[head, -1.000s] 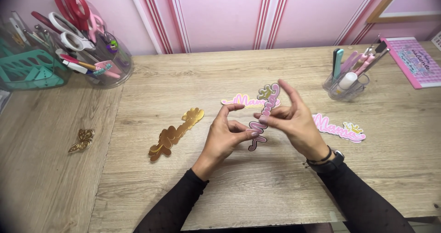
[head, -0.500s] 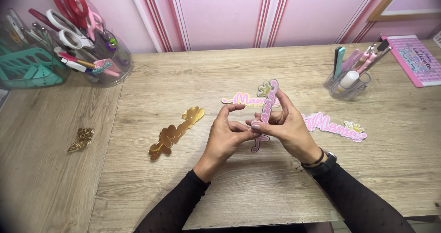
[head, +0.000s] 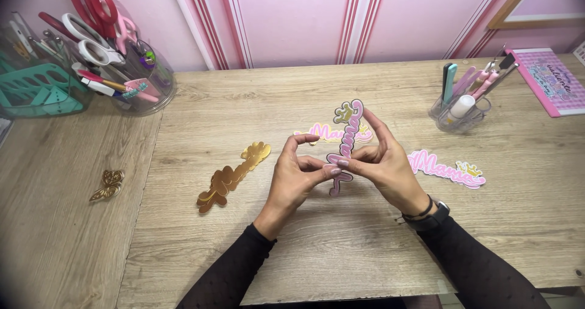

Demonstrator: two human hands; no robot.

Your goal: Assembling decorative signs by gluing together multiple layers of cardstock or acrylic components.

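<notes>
Both hands hold a pink script-word paper cutout (head: 345, 144) with a small gold crown at its top, upright over the middle of the wooden table (head: 244, 102). My left hand (head: 297, 178) pinches its lower part with thumb and fingertips. My right hand (head: 384, 163) grips it from the right, index finger laid along its edge. Behind it a second pink word cutout (head: 323, 133) lies flat. A third pink cutout (head: 448, 169) lies to the right. A gold shiny cutout (head: 231, 176) lies left of my hands.
A small gold butterfly (head: 108, 184) rests at the left. A clear tub of scissors and pens (head: 116, 65) and a teal basket (head: 36, 89) stand at back left. A clear pen holder (head: 463, 99) and a pink notebook (head: 548, 80) are at back right.
The held cutout has turned more upright and shifted slightly between my fingers. My right index finger now lies along its edge instead of pointing up.
</notes>
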